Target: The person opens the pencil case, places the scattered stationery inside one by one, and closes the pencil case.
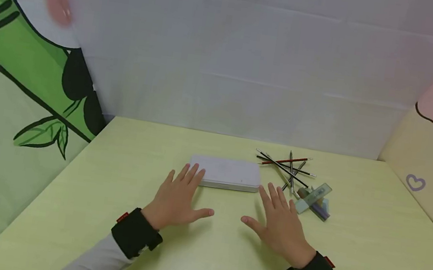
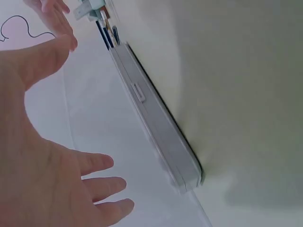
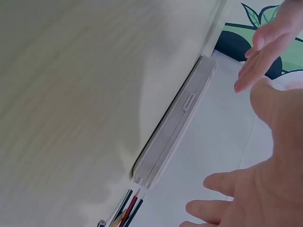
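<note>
A closed white pencil case [image 1: 232, 173] lies flat on the table, its long front side facing me. A small latch tab [image 2: 138, 92] shows midway along that side in the left wrist view. My left hand [image 1: 178, 199] is held over the table in front of the case's left end, fingers straight and thumb spread. Its fingertips overlap the case's left corner in the head view. My right hand [image 1: 280, 224] mirrors it near the right end, fingers extended and thumb turned inward. Both hands hold nothing.
Several pencils [image 1: 284, 165], dark ones and a red one, lie crossed in a loose pile right of the case. Nearer me are a translucent green sharpener-like piece [image 1: 318, 193] and a dark purple bar [image 1: 319, 211]. Pale curtain [image 1: 230, 63] borders the table's [image 1: 215, 264] far edge.
</note>
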A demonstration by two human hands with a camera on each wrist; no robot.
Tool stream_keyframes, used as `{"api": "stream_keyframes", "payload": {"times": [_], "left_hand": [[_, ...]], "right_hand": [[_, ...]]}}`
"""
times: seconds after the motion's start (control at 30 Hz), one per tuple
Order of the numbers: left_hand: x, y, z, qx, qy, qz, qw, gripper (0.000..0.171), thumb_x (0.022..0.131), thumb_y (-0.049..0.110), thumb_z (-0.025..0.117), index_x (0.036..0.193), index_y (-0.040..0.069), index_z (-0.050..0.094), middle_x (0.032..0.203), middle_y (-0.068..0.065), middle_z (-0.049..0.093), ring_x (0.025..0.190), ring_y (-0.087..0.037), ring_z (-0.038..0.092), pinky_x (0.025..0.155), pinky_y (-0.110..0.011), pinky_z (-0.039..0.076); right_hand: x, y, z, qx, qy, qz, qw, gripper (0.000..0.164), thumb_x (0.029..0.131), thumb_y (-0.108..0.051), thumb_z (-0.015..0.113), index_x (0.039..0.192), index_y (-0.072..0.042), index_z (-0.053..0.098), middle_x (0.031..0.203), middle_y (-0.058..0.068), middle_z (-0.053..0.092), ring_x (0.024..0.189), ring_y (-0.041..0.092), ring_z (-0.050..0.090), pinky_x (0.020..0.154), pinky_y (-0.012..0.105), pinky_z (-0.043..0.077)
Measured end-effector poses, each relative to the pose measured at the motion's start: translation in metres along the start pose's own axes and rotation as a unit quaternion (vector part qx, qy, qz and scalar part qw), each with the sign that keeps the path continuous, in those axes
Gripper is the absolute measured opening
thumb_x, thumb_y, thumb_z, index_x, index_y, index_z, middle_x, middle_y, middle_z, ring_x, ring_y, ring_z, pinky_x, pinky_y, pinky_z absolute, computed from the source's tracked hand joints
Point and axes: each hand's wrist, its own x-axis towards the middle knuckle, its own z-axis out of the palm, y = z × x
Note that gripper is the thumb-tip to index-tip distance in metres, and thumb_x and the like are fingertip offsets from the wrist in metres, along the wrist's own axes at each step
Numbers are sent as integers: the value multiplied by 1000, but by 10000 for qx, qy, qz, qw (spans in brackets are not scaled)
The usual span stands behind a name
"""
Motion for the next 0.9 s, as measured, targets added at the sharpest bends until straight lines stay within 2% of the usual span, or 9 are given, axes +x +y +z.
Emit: {"api": "stream_keyframes", "payload": {"times": [0.17, 0.27, 0.53, 0.77, 0.9], "left_hand": [[17, -9, -2, 121, -56, 108, 9999, 98, 78, 71, 49, 145, 3, 28, 149, -17, 23, 138, -34, 17, 107, -58, 20], [25, -14, -5, 128, -155, 291, 9994, 97, 78, 70, 51, 145, 3, 29, 149, -18, 24, 137, -35, 18, 106, -58, 21], [46, -26, -15, -5, -632, 761, 9951, 95, 78, 66, 56, 144, 2, 30, 148, -20, 27, 136, -35, 21, 106, -57, 24], [70, -38, -20, -348, -1067, 1160, 9869, 93, 75, 62, 62, 142, 4, 34, 145, -18, 32, 134, -35, 27, 105, -48, 32], [80, -44, -21, -368, -1251, 1219, 9839, 93, 74, 58, 66, 142, 3, 33, 146, -18, 31, 134, -35, 27, 105, -48, 32]], "right_hand": [[0, -2, 3, 89, 51, -62, 9999, 83, 84, -57, 56, 143, -3, 33, 147, 22, 27, 136, 39, 19, 104, 63, 18], [-1, -3, 5, 101, 97, -91, 9999, 83, 84, -57, 56, 143, -2, 34, 145, 23, 29, 135, 39, 20, 104, 63, 20], [-3, -1, 8, 126, 39, -32, 9999, 84, 83, -59, 55, 143, -3, 34, 146, 22, 29, 136, 38, 20, 104, 63, 20], [-1, -1, 8, 111, 6, -27, 9999, 86, 83, -62, 53, 143, -4, 33, 147, 21, 28, 136, 37, 19, 105, 62, 18], [0, -2, 6, 131, 1, -26, 9999, 85, 83, -61, 54, 144, -5, 33, 147, 21, 28, 136, 37, 19, 105, 62, 19]]}}
